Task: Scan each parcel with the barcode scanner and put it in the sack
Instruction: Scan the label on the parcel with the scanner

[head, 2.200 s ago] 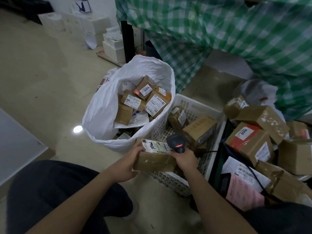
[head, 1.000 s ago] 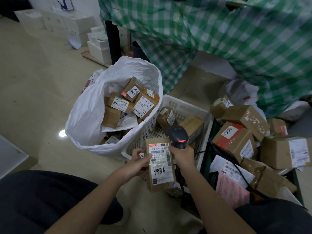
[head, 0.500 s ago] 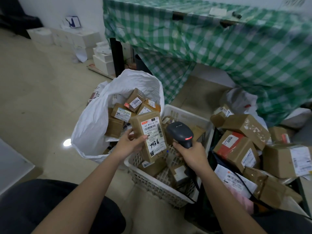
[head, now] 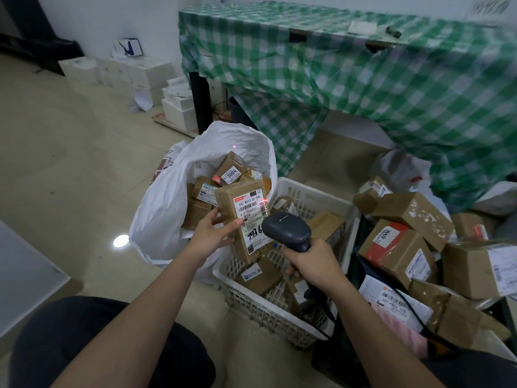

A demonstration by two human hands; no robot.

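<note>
Right hand: right hand [head: 316, 266] wrapped tight round the barcode scanner [head: 286, 231] grip, head aimed up-left at the label.
Left hand: left hand [head: 210, 234] clamps the parcel's left edge, thumb across its label.
Parcel: brown taped parcel [head: 244, 219], white label facing up, long axis tilted up-left, over the basket [head: 282, 312] edge.
Sack: white sack [head: 162, 208] just behind, boxes inside.

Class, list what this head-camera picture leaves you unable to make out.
- Last handwritten digits on the held brown cardboard parcel: head view, covered by the dark grey handheld barcode scanner.
- Scanner handle: wrapped by the right hand.
- Bottom of the white plastic sack: buried under parcels.
- Small label print: too fine.
</note>
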